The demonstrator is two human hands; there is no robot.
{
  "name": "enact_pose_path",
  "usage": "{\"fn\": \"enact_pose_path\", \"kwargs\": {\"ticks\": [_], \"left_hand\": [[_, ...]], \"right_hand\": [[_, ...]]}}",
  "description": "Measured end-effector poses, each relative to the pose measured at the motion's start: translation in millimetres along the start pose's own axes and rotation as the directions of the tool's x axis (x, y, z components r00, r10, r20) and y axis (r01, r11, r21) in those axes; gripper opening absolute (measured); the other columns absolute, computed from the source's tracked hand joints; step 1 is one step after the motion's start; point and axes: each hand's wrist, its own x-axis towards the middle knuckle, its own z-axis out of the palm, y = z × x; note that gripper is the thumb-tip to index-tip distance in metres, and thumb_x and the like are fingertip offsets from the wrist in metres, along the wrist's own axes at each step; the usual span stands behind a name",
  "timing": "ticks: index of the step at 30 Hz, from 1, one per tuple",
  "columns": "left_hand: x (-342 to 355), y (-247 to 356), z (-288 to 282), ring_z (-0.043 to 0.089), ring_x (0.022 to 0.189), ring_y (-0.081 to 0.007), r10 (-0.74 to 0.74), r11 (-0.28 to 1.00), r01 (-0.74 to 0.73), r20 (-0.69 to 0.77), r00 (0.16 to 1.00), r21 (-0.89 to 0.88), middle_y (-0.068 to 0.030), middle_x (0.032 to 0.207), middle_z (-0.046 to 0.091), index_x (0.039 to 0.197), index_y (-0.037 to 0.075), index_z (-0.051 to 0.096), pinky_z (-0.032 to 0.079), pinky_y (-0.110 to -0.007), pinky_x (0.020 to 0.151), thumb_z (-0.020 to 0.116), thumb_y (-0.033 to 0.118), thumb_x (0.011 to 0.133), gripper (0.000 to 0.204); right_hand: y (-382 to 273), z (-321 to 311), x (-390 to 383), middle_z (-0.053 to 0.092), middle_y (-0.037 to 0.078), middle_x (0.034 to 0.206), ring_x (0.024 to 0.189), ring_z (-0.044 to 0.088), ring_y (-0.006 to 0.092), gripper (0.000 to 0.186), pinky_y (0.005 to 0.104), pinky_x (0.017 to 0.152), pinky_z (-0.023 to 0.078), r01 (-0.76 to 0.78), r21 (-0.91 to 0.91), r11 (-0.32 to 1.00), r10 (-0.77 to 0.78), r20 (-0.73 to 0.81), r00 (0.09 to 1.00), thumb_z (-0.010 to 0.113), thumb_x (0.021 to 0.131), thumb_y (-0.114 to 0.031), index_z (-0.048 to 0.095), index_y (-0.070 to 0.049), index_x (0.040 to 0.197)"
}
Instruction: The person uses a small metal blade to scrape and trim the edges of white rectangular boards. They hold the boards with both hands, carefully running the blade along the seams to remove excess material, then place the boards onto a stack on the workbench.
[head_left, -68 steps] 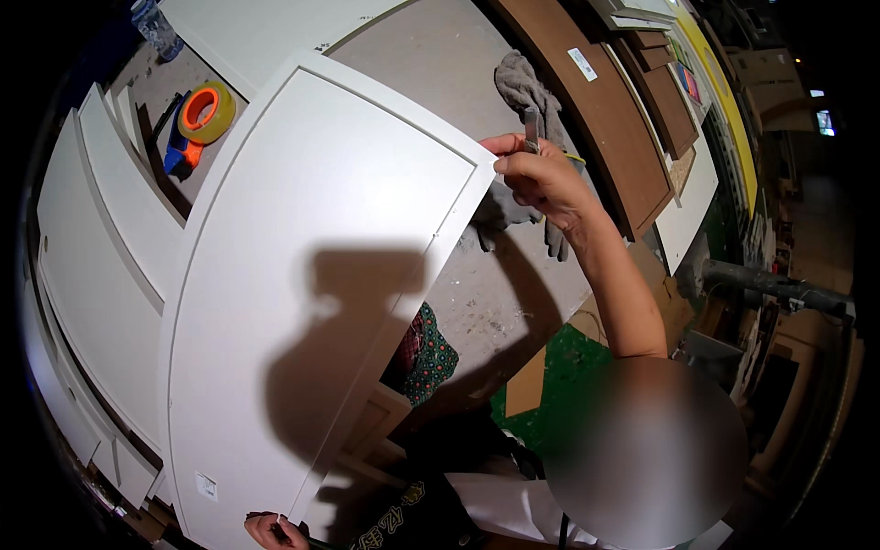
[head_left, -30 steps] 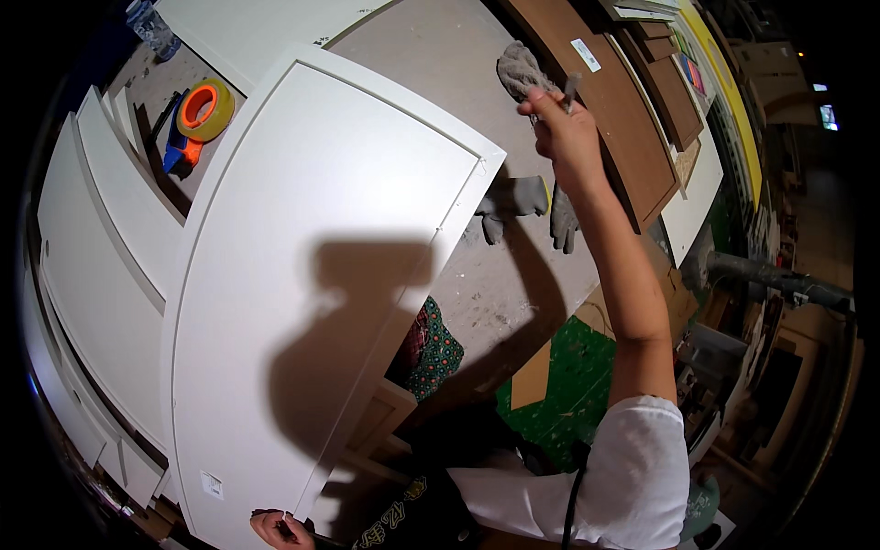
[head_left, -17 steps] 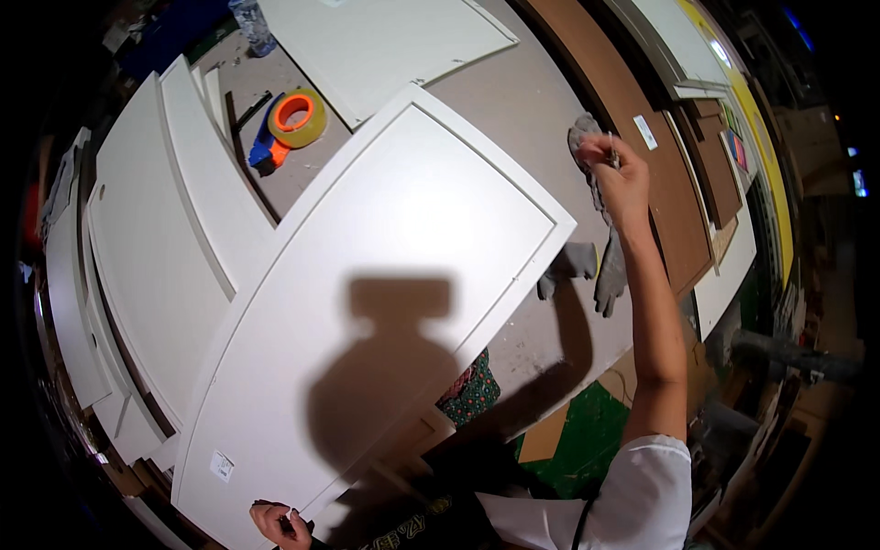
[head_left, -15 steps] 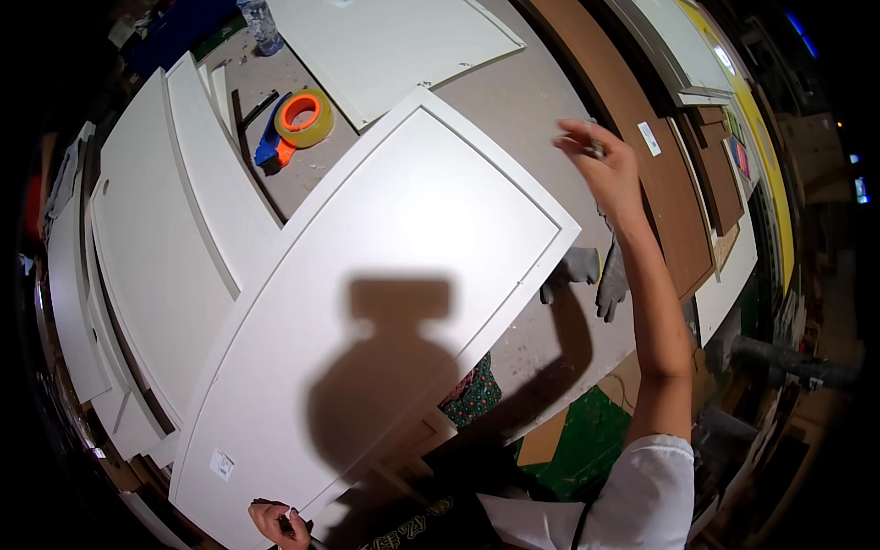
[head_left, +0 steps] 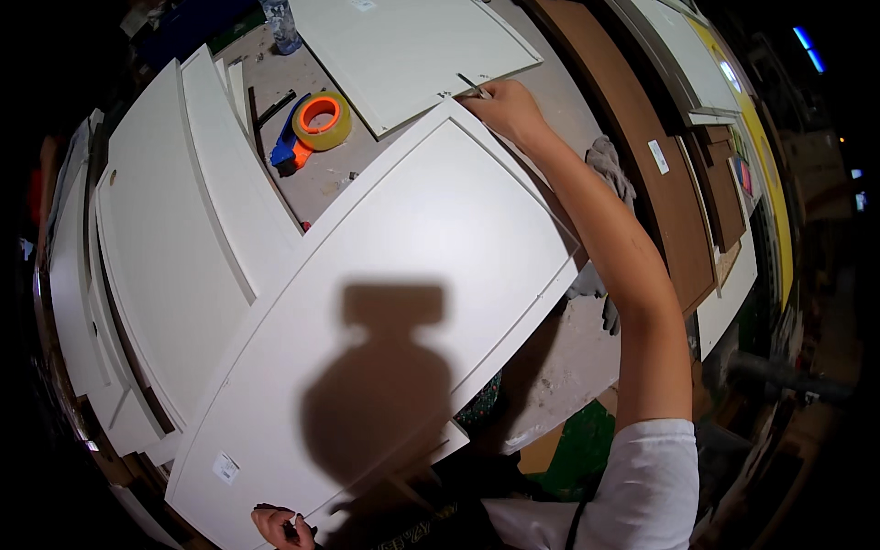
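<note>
A long white framed panel [head_left: 394, 238] lies slantwise before me, my head's shadow across it. My right hand [head_left: 506, 108] is at its far corner, fingers closed around a thin dark pen-like tool [head_left: 469, 83]. The tool's tip points up and left, over the edge of another white panel [head_left: 412, 46]. At the near corner of the long panel is my left hand [head_left: 280, 526], its fingers curled in. A small pale bit shows at those fingers, but what they grip is hidden.
A tape dispenser with an orange-cored roll [head_left: 322, 122] lies left of the far corner, near a plastic bottle [head_left: 282, 27]. More white panels [head_left: 165, 202] are stacked at left. Brown boards [head_left: 655, 192] lie at right, beside grey gloves [head_left: 610, 170].
My right hand has moved left and away from me, from beside the brown boards to the panel's far corner. The view has shifted slightly. My left hand stays at the near corner.
</note>
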Motion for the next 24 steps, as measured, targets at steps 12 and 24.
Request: {"fn": "enact_pose_path", "kwargs": {"ticks": [12,24], "left_hand": [[-47.7,-36.3,14.5,0.043,0.071,-0.0245,-0.093,0.995,0.093,0.019,0.996,-0.025,-0.0096,0.077,0.045,0.079,0.004,0.051,0.034,-0.035,0.061,0.055,0.014,0.083,0.012],[-52.0,-36.1,19.0,0.045,0.07,-0.021,-0.118,0.986,0.108,-0.078,0.99,-0.125,-0.0088,0.078,0.046,0.079,0.002,0.056,0.036,-0.032,0.06,0.056,0.007,0.082,0.006]], "right_hand": [[104.2,-83.1,-160.3,0.067,0.0,0.081,0.044,0.032,0.0009,0.04,0.0191,0.04,0.024,-0.169,0.493,0.854,0.277,-0.155,0.948,0.062,0.086,-0.045,0.07,-0.006,0.093],[113.0,-44.9,-202.8,0.064,0.002,0.066,0.041,0.031,0.0041,0.035,0.0228,0.039,0.022,-0.189,0.736,0.651,0.344,-0.064,0.937,0.055,0.09,-0.038,0.066,-0.007,0.077]]}}
